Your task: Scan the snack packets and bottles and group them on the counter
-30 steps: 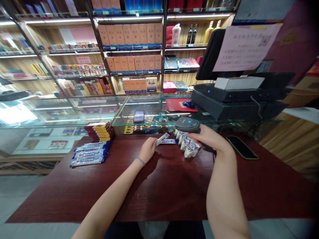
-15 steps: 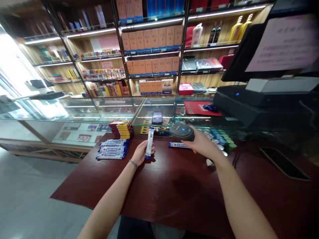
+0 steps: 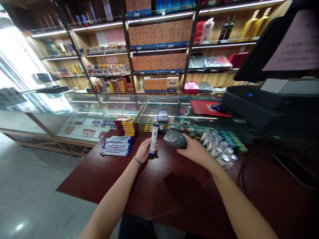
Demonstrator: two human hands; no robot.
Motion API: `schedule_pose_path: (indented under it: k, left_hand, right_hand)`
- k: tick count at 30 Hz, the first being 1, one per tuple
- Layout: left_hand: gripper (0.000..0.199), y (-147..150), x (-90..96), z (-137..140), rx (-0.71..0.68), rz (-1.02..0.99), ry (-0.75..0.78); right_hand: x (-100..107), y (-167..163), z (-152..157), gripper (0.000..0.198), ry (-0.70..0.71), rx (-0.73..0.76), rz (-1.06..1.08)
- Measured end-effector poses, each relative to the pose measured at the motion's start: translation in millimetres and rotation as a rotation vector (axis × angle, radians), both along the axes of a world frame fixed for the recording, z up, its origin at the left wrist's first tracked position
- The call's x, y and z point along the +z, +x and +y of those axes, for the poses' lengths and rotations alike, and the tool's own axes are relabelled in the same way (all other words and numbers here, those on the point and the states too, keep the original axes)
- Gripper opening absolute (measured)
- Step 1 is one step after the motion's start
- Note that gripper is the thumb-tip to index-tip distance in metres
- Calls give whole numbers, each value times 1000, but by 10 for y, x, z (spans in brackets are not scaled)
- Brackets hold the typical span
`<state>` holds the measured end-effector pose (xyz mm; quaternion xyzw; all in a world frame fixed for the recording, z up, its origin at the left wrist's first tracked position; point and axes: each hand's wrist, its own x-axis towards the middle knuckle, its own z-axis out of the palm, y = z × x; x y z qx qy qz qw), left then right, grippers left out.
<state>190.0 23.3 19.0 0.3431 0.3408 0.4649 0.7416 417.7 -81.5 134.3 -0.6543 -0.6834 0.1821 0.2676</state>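
Note:
A slim blue-and-white wrapped packet (image 3: 154, 141) stands nearly upright in my left hand (image 3: 144, 151), fingers closed around it and its barcode side facing me. My right hand (image 3: 193, 149) grips a dark grey barcode scanner (image 3: 174, 138), whose head points left toward that packet with a small gap between them. Left of my left hand, several similar blue-and-silver packets (image 3: 116, 146) lie in a row on the dark red wooden table (image 3: 154, 186). Behind them rises a stack of red and yellow packs (image 3: 126, 126).
Several small cans (image 3: 221, 149) with silver, blue and green tops stand right of my right hand. A phone (image 3: 294, 167) lies at the right, near a black cable (image 3: 241, 172). A glass display counter (image 3: 112, 106) runs behind the table; a monitor (image 3: 264, 46) looms upper right.
The scanner has moved left and nearer the packet in my left hand. A packet that lay under the scanner is no longer visible. More of the cans show, and the view has shifted slightly.

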Motion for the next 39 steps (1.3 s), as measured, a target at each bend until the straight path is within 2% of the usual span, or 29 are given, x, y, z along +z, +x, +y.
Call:
schedule_pose_path:
  k: [6,9,12,15,19,22,24,27,31,35,39]
  left_hand:
    - [23,2,26,-21,-4,-5,11]
    - [28,-7,103,-15,14,9,31]
    - [39,-89,250,46,119,5,100]
    - [48,-309,403,135,282,54,275]
    - [48,-828,484,199,486,354,554]
    - [42,-1310,459,168,541,664,728]
    - [36,-1625,425,114,582,923,897]
    - [32,-2020,348,18,453,1192,1109]
    - [30,-2320,160,-63,276,1413,1174]
    - [31,-2390,-35,-75,200,1486,1165]
    - [33,-2363,-122,-78,174,1447,1181]
  right_hand:
    - [5,-44,-7,38,-11,-11,-21]
    - [-5,-123,-8,41,-5,-35,-30]
    - [-21,-190,-10,44,20,-25,-12]
    - [-41,-230,-14,46,46,-12,13]
    - [-89,-315,-15,41,80,17,56]
    - [-151,-437,-7,39,95,41,104]
    - [-199,-533,-2,39,101,51,126]
    - [-264,-672,-6,40,96,72,131]
    - [-323,-838,-44,42,2,99,57]
    - [-376,-975,-86,42,-102,97,-54]
    - [-415,-1050,-107,43,-136,131,-53]
